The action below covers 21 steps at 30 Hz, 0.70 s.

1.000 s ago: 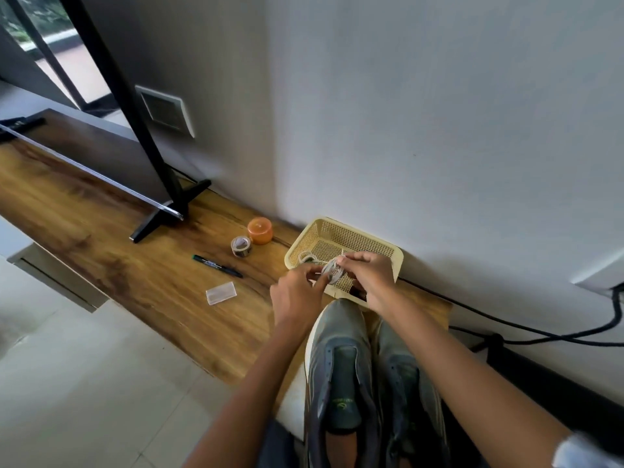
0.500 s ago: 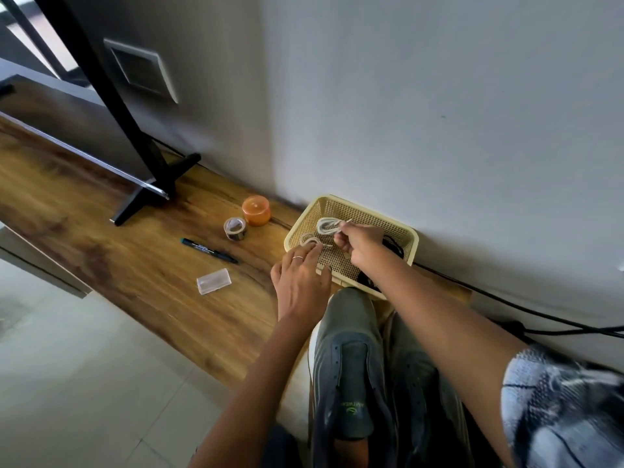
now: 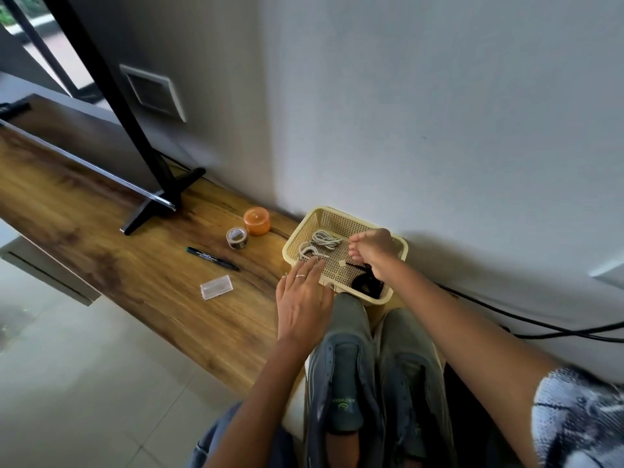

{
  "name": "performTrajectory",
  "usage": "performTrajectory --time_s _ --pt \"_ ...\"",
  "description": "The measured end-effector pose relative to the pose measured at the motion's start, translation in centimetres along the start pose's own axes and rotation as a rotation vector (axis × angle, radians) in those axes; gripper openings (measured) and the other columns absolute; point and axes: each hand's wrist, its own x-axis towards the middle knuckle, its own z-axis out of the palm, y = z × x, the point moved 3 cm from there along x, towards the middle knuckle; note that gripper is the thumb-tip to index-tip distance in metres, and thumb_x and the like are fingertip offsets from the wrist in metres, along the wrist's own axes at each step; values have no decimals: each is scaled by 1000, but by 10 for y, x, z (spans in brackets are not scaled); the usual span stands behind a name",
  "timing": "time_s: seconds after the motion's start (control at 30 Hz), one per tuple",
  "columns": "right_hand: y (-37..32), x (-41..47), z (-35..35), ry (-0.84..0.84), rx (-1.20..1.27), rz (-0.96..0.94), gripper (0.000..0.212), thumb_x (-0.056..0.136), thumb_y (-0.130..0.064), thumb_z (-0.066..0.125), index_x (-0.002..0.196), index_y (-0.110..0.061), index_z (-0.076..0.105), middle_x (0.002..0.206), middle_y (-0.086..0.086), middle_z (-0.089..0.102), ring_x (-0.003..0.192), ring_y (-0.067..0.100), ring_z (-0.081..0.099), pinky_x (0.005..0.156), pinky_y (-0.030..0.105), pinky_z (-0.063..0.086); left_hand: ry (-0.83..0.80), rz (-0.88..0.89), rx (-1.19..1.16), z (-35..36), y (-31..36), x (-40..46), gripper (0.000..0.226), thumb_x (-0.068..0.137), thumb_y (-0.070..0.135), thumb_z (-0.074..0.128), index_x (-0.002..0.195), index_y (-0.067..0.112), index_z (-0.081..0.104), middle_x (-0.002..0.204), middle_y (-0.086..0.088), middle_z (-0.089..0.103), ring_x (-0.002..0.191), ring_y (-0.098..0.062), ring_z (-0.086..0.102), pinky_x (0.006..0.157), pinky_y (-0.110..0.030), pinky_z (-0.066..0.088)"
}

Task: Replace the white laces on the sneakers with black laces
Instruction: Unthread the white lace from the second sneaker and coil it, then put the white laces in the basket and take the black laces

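Note:
Two grey sneakers, left (image 3: 344, 363) and right (image 3: 410, 369), stand side by side without laces, toes toward a cream basket (image 3: 398, 244) at the wall. Inside the basket lie two coils of white lace, one at the back (image 3: 326, 238) and one at the front left (image 3: 310, 250), and a black lace bundle (image 3: 366, 283) at the near right. My left hand (image 3: 304, 298) lies flat with straight fingers, fingertips at the basket's near rim. My right hand (image 3: 371, 246) hovers inside the basket with loosely curled fingers holding nothing.
On the wooden shelf (image 3: 101, 238) left of the basket sit an orange candle (image 3: 257, 221), a tape roll (image 3: 237, 237), a black marker (image 3: 212, 259) and a small clear box (image 3: 216, 287). A TV stand foot (image 3: 158, 204) is further left. Black cables (image 3: 540, 325) run along the wall at right.
My right hand has let go of the white lace coil, which now lies in the basket. My left hand has flattened out at the basket's near rim.

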Motion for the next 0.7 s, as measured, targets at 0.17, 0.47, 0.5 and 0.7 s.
performTrajectory --time_s 0.17,0.47,0.5,0.7 --pt "-1 -12 -38 28 -249 -239 24 85 5 55 83 -13 72 96 5 72 93 19 65 89 36 53 11 -2 -53 0 14 -40 46 99 33 47 144 24 42 150 7 39 142 -11 27 113 -29 15" --pt "15 -23 -52 139 -1078 -539 23 89 -6 52 99 -19 67 98 0 68 108 24 41 77 36 26 -182 -62 96 18 43 -106 74 78 57 22 140 25 47 147 3 44 138 -17 38 107 -45 39" --pt "14 -25 -49 136 -1114 -537 18 89 -6 52 96 -18 65 97 0 67 108 24 39 77 36 24 -192 -71 138 22 43 -110 68 77 56 30 131 23 56 138 0 55 128 -21 51 95 -46 49" --pt "9 -22 -29 88 -1314 -528 15 88 -5 52 88 -18 59 94 0 64 119 25 34 91 39 28 -163 -148 118 27 31 -117 78 75 59 27 138 19 51 141 -2 52 131 -25 47 97 -45 48"
